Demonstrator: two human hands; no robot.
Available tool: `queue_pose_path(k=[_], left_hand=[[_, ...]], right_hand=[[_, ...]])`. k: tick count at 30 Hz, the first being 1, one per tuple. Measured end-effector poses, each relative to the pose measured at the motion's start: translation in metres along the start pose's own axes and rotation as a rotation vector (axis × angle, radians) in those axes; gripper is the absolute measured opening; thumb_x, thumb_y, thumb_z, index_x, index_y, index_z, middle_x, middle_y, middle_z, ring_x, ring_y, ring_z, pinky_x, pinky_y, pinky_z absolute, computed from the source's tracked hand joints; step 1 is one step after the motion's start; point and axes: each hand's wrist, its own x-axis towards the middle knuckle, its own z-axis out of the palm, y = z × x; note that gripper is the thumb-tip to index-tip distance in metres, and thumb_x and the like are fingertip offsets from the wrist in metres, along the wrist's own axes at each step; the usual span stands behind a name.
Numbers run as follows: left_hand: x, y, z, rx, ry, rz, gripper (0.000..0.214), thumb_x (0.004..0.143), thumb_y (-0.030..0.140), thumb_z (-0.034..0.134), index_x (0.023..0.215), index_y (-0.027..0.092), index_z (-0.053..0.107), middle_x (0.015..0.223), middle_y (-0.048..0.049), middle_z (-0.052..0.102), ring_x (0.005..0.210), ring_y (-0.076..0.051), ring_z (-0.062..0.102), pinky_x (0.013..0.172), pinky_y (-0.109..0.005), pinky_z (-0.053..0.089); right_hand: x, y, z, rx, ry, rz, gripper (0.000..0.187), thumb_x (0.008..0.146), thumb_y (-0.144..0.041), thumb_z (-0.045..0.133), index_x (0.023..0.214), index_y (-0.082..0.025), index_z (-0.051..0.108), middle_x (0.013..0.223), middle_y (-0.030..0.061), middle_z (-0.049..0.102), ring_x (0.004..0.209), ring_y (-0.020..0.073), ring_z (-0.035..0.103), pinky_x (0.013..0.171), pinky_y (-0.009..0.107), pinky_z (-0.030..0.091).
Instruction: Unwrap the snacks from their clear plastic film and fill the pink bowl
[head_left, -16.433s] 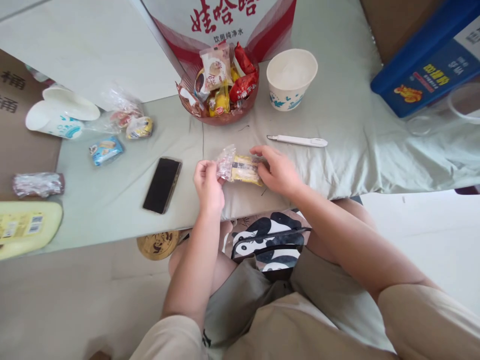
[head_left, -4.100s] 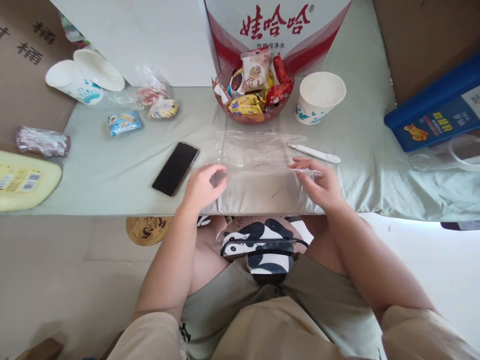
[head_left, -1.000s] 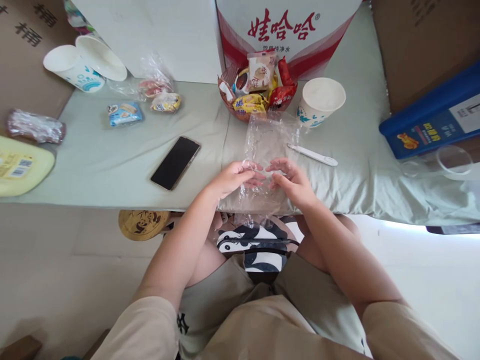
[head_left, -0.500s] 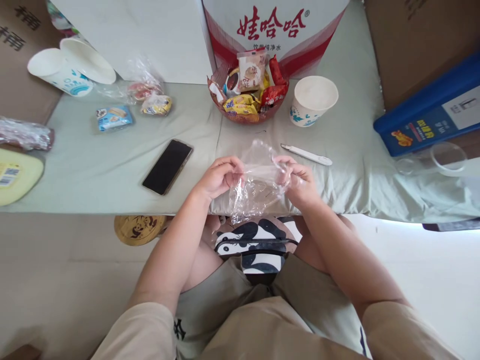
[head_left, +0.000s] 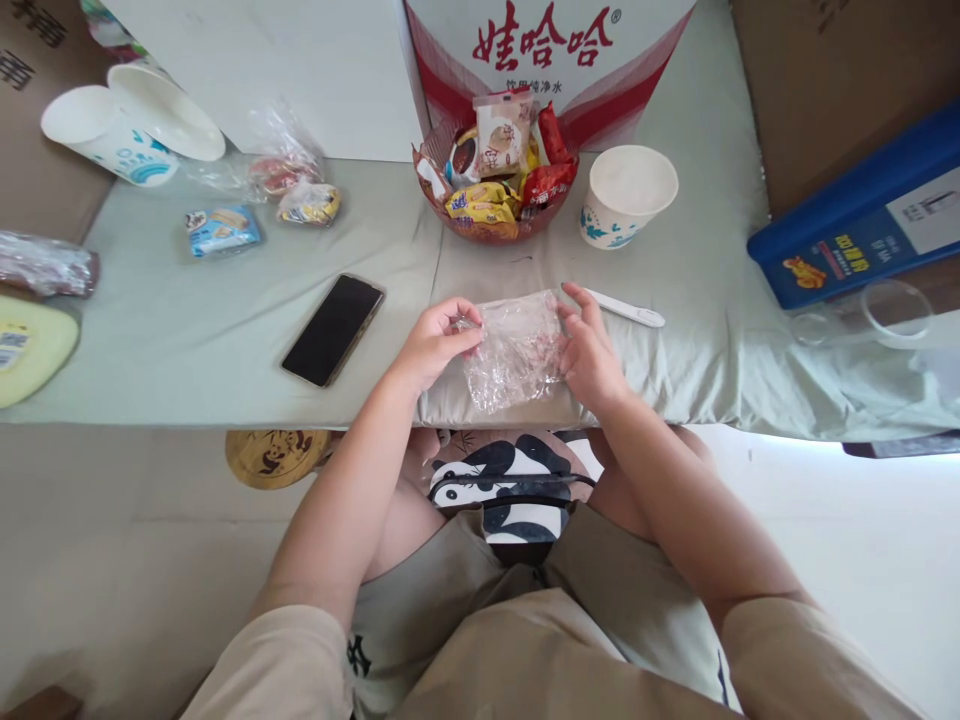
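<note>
A crinkled clear plastic bag point(head_left: 517, 345) lies spread near the table's front edge, between my hands. Its left edge is pinched between the thumb and fingers of my left hand point(head_left: 442, 338). My right hand point(head_left: 592, 350) is at the bag's right edge, fingers apart and touching the film. Just beyond those fingers lies a white utility knife point(head_left: 626, 308), its tip end partly hidden by my right index finger. A black smartphone point(head_left: 334, 330) rests to the left of my left hand.
Behind the bag stand a bowl of wrapped snacks point(head_left: 495, 230) and a paper cup point(head_left: 624, 205). Two tipped paper cups and packaged snacks point(head_left: 222, 231) are at the left. A blue box point(head_left: 847, 235) and a clear plastic cup point(head_left: 896, 315) stand at the right.
The bag has gone from bunched and stretched upright between my hands to lower and flatter on the table. My right hand's fingers have loosened and spread.
</note>
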Motion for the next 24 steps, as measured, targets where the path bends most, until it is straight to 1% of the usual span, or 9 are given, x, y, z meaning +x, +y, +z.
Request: queue_pose_path(k=[3,6,7,9,12,15,17,21,24], left_hand=[[0.003,0.002,-0.002,-0.128,0.080,-0.024,0.029,0.060,0.024,0.076,0.079,0.020,0.054,0.070,0.0052,0.056,0.053,-0.006,0.050,0.051,-0.021,0.038],[0.008,0.002,-0.009,-0.200,0.224,0.026,0.026,0.060,0.021,0.071,0.076,0.021,0.050,0.069,0.0052,0.054,0.054,-0.006,0.047,0.051,-0.021,0.038],[0.009,0.001,-0.012,-0.196,0.269,0.050,0.025,0.061,0.023,0.069,0.076,0.022,0.049,0.069,0.0044,0.054,0.056,-0.007,0.048,0.053,-0.022,0.039],[0.010,-0.002,-0.017,-0.167,0.328,0.093,0.021,0.067,0.029,0.066,0.077,0.023,0.049,0.072,0.0020,0.055,0.064,-0.011,0.054,0.059,-0.025,0.044],[0.009,-0.005,-0.021,-0.131,0.344,0.137,0.023,0.075,0.044,0.061,0.081,0.024,0.053,0.076,-0.0014,0.059,0.079,-0.016,0.062,0.071,-0.030,0.050],[0.006,-0.006,-0.019,-0.096,0.318,0.150,0.032,0.079,0.056,0.058,0.084,0.025,0.057,0.079,-0.0027,0.061,0.089,-0.019,0.063,0.076,-0.032,0.052],[0.004,-0.007,-0.015,-0.103,0.299,0.143,0.033,0.081,0.058,0.058,0.088,0.026,0.059,0.079,-0.0026,0.061,0.089,-0.019,0.064,0.074,-0.031,0.052],[0.001,-0.007,-0.006,-0.172,0.282,0.075,0.029,0.082,0.053,0.061,0.092,0.026,0.060,0.079,-0.0022,0.062,0.079,-0.017,0.063,0.064,-0.029,0.050],[-0.002,-0.006,0.001,-0.136,0.228,0.053,0.031,0.080,0.055,0.060,0.089,0.025,0.055,0.079,-0.0023,0.059,0.079,-0.018,0.062,0.062,-0.029,0.050]], right_hand=[[0.003,-0.001,-0.002,0.064,0.121,-0.001,0.041,0.090,-0.040,0.039,0.130,-0.030,0.044,0.137,0.0092,0.056,0.102,0.0215,0.066,0.087,0.042,0.056],[0.001,-0.004,-0.005,-0.039,0.208,-0.050,0.023,0.080,-0.031,0.052,0.102,-0.026,0.052,0.110,0.0060,0.063,0.090,0.0192,0.064,0.083,0.038,0.055],[-0.001,-0.006,-0.005,-0.064,0.188,-0.056,0.019,0.078,-0.030,0.054,0.096,-0.025,0.053,0.100,0.0043,0.064,0.081,0.0176,0.062,0.078,0.036,0.055],[-0.005,-0.010,-0.003,-0.046,0.079,-0.041,0.014,0.077,-0.031,0.058,0.089,-0.024,0.055,0.087,0.0020,0.063,0.068,0.0144,0.058,0.066,0.032,0.053],[-0.013,-0.015,0.006,0.064,-0.138,0.034,0.019,0.079,-0.038,0.065,0.088,-0.022,0.059,0.082,0.0018,0.066,0.063,0.0129,0.060,0.058,0.029,0.052],[-0.019,-0.017,0.017,0.144,-0.281,0.089,0.028,0.077,-0.044,0.073,0.091,-0.021,0.062,0.083,0.0028,0.069,0.069,0.0141,0.065,0.062,0.029,0.056],[-0.019,-0.017,0.023,0.172,-0.262,0.090,0.031,0.078,-0.047,0.074,0.092,-0.021,0.063,0.085,0.0032,0.070,0.073,0.0154,0.068,0.066,0.030,0.058],[-0.016,-0.017,0.027,0.196,-0.152,0.119,0.037,0.077,-0.052,0.076,0.095,-0.021,0.065,0.086,0.0033,0.072,0.077,0.0177,0.069,0.068,0.032,0.060],[-0.016,-0.018,0.028,0.252,-0.188,0.136,0.044,0.071,-0.052,0.082,0.100,-0.023,0.066,0.092,0.0037,0.073,0.086,0.0212,0.070,0.074,0.035,0.061]])
